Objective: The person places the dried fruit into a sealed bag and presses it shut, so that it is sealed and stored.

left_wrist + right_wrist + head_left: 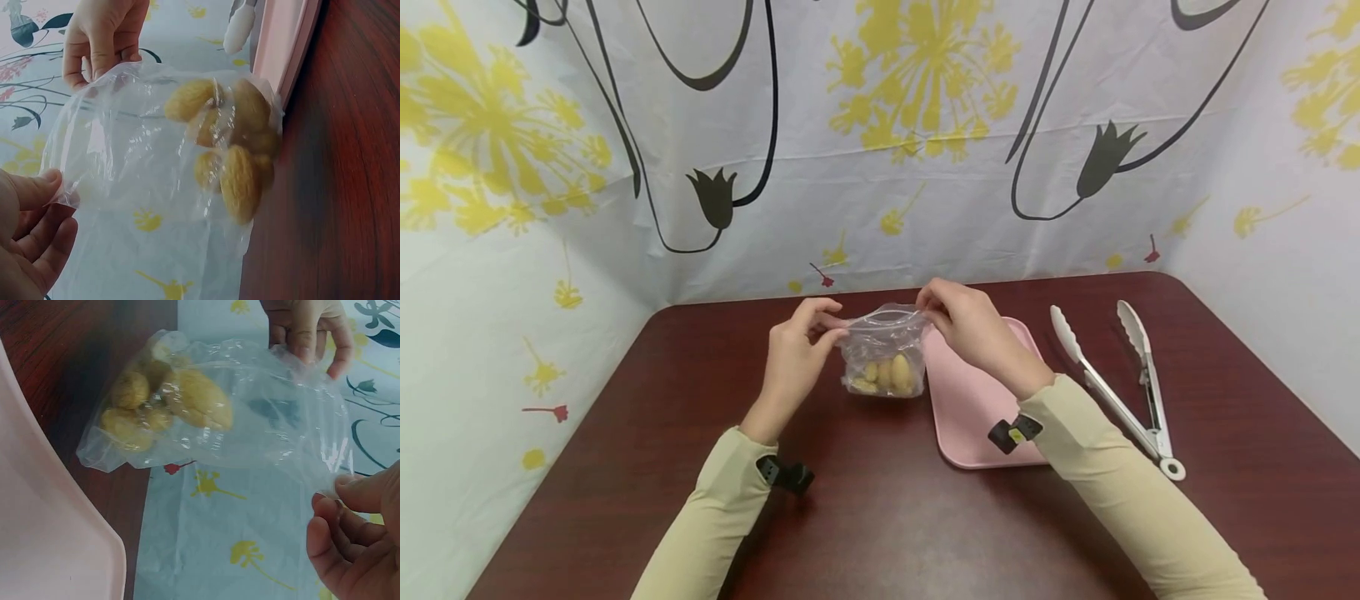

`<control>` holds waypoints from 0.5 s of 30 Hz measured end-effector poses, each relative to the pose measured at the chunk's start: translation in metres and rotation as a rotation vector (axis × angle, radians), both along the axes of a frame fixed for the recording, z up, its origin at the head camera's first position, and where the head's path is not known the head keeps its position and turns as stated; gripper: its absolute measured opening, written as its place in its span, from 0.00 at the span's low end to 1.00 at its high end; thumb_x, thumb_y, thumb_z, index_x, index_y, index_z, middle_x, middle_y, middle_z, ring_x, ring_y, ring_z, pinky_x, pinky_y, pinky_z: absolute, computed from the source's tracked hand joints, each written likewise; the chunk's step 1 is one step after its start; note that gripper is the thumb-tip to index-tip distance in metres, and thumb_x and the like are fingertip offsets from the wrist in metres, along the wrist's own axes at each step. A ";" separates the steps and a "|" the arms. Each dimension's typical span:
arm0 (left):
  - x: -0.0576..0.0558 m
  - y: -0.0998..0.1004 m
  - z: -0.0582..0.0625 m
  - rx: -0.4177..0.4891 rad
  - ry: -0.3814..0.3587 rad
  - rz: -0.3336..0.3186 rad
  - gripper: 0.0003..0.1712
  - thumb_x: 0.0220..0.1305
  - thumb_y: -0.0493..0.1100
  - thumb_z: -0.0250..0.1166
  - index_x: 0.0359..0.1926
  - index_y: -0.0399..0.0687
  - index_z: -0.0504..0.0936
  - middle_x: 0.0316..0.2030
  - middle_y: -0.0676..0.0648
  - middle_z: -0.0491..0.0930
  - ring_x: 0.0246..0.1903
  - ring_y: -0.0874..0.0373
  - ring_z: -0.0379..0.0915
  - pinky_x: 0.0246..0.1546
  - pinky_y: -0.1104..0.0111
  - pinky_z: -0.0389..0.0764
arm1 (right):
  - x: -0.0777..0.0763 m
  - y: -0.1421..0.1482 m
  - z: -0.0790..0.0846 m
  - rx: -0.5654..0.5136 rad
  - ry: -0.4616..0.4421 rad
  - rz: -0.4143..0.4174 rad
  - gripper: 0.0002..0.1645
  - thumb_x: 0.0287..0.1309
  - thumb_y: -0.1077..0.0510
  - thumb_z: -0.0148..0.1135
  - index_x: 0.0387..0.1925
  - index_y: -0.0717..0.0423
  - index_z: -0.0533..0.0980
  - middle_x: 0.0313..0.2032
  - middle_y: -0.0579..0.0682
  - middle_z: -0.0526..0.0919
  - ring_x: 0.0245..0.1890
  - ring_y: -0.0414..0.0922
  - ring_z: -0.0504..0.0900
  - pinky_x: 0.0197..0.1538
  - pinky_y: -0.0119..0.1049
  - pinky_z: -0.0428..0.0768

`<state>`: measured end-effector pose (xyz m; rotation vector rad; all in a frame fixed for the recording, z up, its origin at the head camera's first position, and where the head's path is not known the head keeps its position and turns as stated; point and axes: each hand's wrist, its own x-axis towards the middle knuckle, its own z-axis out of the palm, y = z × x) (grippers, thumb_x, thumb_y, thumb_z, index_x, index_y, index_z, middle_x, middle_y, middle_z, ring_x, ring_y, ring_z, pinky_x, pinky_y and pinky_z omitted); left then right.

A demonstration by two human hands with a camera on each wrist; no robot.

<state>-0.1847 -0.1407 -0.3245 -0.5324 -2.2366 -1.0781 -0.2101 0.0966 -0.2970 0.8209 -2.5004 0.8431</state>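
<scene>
A clear plastic zip bag (880, 342) hangs upright between both hands near the back of the table, its mouth parted in an oval. Several small yellow-brown potatoes (891, 375) lie at its bottom, and show larger through the plastic in the left wrist view as oval potatoes (240, 181). My left hand (801, 342) pinches the left corner of the bag's top between thumb and fingers. At the opposite top corner, my right hand (966, 321) pinches the plastic, thumb against the fingers (350, 544) in the right wrist view.
A pink tray (958, 417) lies under the right forearm, just right of the bag. Farther right, metal tongs (1123, 400) with white tips rest spread on the dark red wooden table (865, 517). A flower-patterned white cloth (880, 208) hangs behind the table.
</scene>
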 end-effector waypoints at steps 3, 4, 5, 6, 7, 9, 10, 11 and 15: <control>0.000 0.001 -0.001 0.015 -0.002 0.014 0.14 0.54 0.34 0.69 0.43 0.41 0.79 0.30 0.46 0.86 0.28 0.59 0.81 0.29 0.67 0.79 | 0.002 0.001 0.002 0.012 -0.059 -0.013 0.11 0.59 0.65 0.62 0.45 0.59 0.77 0.33 0.53 0.83 0.36 0.49 0.83 0.44 0.43 0.79; -0.001 0.001 -0.002 0.020 -0.004 0.019 0.14 0.54 0.34 0.69 0.42 0.41 0.79 0.29 0.46 0.86 0.28 0.59 0.81 0.29 0.67 0.79 | 0.003 0.001 0.003 0.019 -0.073 -0.017 0.13 0.59 0.65 0.62 0.46 0.59 0.77 0.33 0.53 0.83 0.37 0.49 0.83 0.45 0.43 0.79; -0.001 0.001 -0.002 0.026 -0.008 0.022 0.13 0.54 0.33 0.69 0.41 0.41 0.79 0.29 0.46 0.86 0.28 0.59 0.81 0.29 0.68 0.78 | 0.004 0.001 0.004 0.026 -0.084 -0.022 0.13 0.59 0.65 0.62 0.47 0.60 0.78 0.34 0.54 0.83 0.38 0.49 0.83 0.45 0.43 0.79; -0.002 0.001 -0.003 0.030 -0.011 0.025 0.12 0.54 0.33 0.69 0.41 0.41 0.79 0.29 0.46 0.86 0.28 0.59 0.81 0.29 0.68 0.78 | 0.005 0.002 0.004 0.035 -0.088 -0.025 0.13 0.59 0.65 0.62 0.46 0.60 0.79 0.35 0.54 0.84 0.38 0.49 0.82 0.46 0.43 0.79; -0.002 0.002 -0.004 0.034 -0.015 0.027 0.12 0.54 0.33 0.69 0.40 0.41 0.79 0.29 0.46 0.86 0.28 0.59 0.81 0.29 0.68 0.79 | 0.005 0.002 0.004 0.040 -0.090 -0.028 0.12 0.58 0.65 0.62 0.45 0.60 0.80 0.35 0.54 0.84 0.39 0.49 0.82 0.46 0.43 0.78; -0.003 0.002 -0.005 0.047 -0.021 0.026 0.11 0.54 0.33 0.70 0.39 0.42 0.79 0.29 0.46 0.86 0.29 0.58 0.81 0.30 0.67 0.79 | 0.006 0.002 0.005 0.039 -0.082 -0.032 0.09 0.57 0.65 0.63 0.40 0.58 0.82 0.36 0.53 0.84 0.39 0.48 0.82 0.45 0.43 0.78; -0.003 0.002 -0.006 0.052 -0.024 0.028 0.11 0.54 0.34 0.70 0.39 0.42 0.79 0.29 0.46 0.86 0.29 0.58 0.81 0.30 0.67 0.79 | 0.006 0.003 0.004 0.031 -0.074 -0.034 0.07 0.57 0.64 0.63 0.38 0.58 0.83 0.35 0.53 0.84 0.38 0.48 0.82 0.44 0.43 0.78; -0.004 0.002 -0.006 0.061 -0.027 0.027 0.11 0.54 0.34 0.70 0.39 0.42 0.79 0.29 0.46 0.86 0.29 0.58 0.82 0.31 0.67 0.80 | 0.006 0.003 0.004 0.021 -0.063 -0.038 0.05 0.57 0.64 0.64 0.36 0.57 0.83 0.35 0.53 0.84 0.37 0.48 0.81 0.43 0.43 0.77; -0.004 0.003 -0.006 0.104 -0.052 0.019 0.11 0.54 0.34 0.70 0.39 0.41 0.80 0.30 0.45 0.85 0.30 0.57 0.82 0.32 0.67 0.80 | 0.005 0.004 0.001 -0.034 0.004 -0.045 0.02 0.57 0.62 0.65 0.31 0.57 0.82 0.32 0.52 0.83 0.31 0.46 0.79 0.37 0.41 0.75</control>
